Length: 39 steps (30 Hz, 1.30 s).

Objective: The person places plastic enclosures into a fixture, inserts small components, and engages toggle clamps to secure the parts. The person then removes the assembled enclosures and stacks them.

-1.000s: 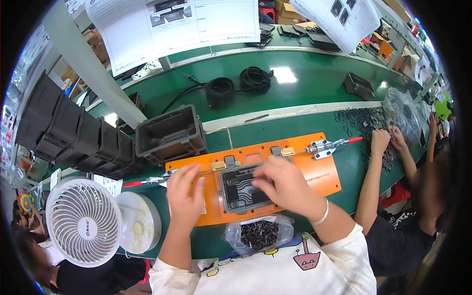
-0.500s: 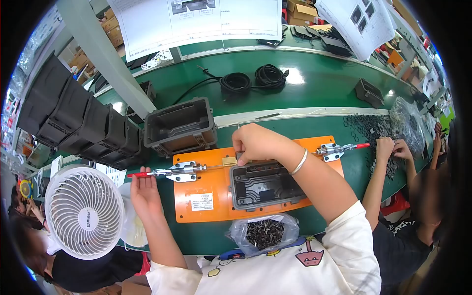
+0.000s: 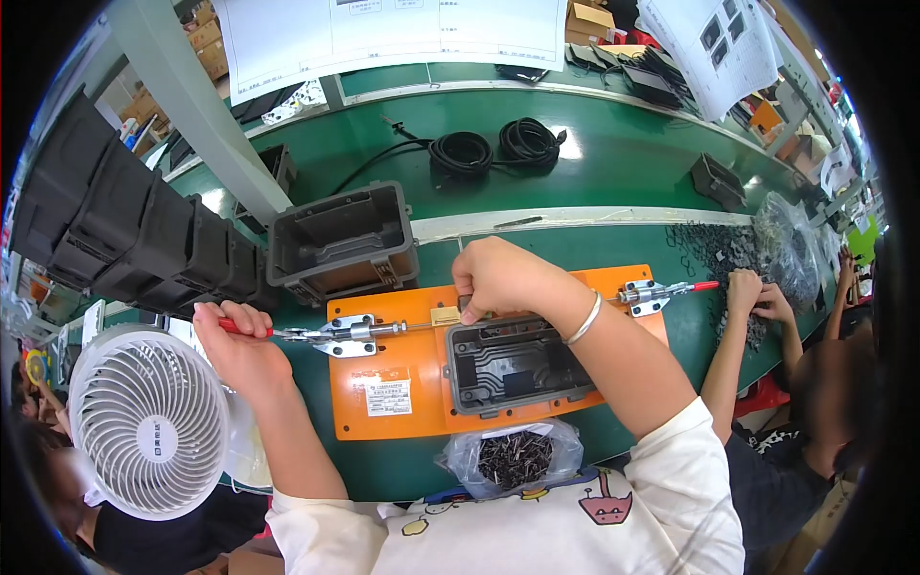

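Observation:
My left hand (image 3: 240, 347) is closed round the red handle of the left toggle clamp (image 3: 350, 335). The clamp is bolted to an orange fixture plate (image 3: 379, 297), and its rod runs toward a small tan block (image 3: 445, 316). My right hand (image 3: 500, 276) reaches across to the back rim of a dark grey plastic box (image 3: 517, 372), which lies open side up on the plate. Its thumb and fingers are pinched together beside the tan block; what sits between them is mostly hidden. A second toggle clamp (image 3: 644, 297) with a red handle is on the plate's right side.
A bag of screws (image 3: 517, 458) lies in front of the plate. Another grey box (image 3: 340, 240) stands behind it, near stacked boxes (image 3: 144, 225) and a white fan (image 3: 149, 422). Coiled black cables (image 3: 460, 156) lie farther back. At right, another person's hands (image 3: 757, 292) handle small black parts.
My left hand has gone from lying open under the red handle to wrapping round it, and the handle has swung outward to the left. My right hand stays at the box rim.

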Available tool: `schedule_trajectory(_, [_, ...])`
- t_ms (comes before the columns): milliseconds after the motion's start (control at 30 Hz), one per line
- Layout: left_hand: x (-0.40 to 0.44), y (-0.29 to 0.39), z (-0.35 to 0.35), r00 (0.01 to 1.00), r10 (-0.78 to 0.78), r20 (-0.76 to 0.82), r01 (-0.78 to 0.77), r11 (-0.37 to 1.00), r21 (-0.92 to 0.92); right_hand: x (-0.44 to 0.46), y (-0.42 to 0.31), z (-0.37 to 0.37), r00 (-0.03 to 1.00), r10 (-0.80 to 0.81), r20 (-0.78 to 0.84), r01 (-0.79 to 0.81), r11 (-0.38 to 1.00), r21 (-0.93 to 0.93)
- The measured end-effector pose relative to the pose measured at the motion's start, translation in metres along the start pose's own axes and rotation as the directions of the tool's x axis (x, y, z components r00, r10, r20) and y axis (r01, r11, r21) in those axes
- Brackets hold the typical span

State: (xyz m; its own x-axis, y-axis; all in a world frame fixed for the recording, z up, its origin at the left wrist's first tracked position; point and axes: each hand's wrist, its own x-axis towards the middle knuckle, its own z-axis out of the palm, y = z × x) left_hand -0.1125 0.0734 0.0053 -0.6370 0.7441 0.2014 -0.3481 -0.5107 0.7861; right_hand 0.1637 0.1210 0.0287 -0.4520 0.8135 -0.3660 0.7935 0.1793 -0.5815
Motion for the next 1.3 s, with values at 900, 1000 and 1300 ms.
schedule_trajectory(900, [-0.059, -0.035, 0.036, 0.623, 0.002, 0.782, -0.661, 0.537, 0.525, -0.002, 0.016, 0.007, 0.998, 0.023, -0.054, -0.010, 0.973, 0.229])
schedule_trajectory(1000, [-0.056, -0.029, 0.031, 0.781, 0.008, 0.624, -0.451, 0.698, 0.556, -0.003, 0.023, 0.006, 0.999, -0.013, -0.030, 0.021, 0.958, 0.287])
schedule_trajectory(1300, [-0.006, -0.002, -0.005, 0.978, 0.024, 0.206, -0.024, 1.000, 0.001, -0.006, 0.026, 0.007, 0.996, -0.067, -0.067, 0.084, 0.952, 0.293])
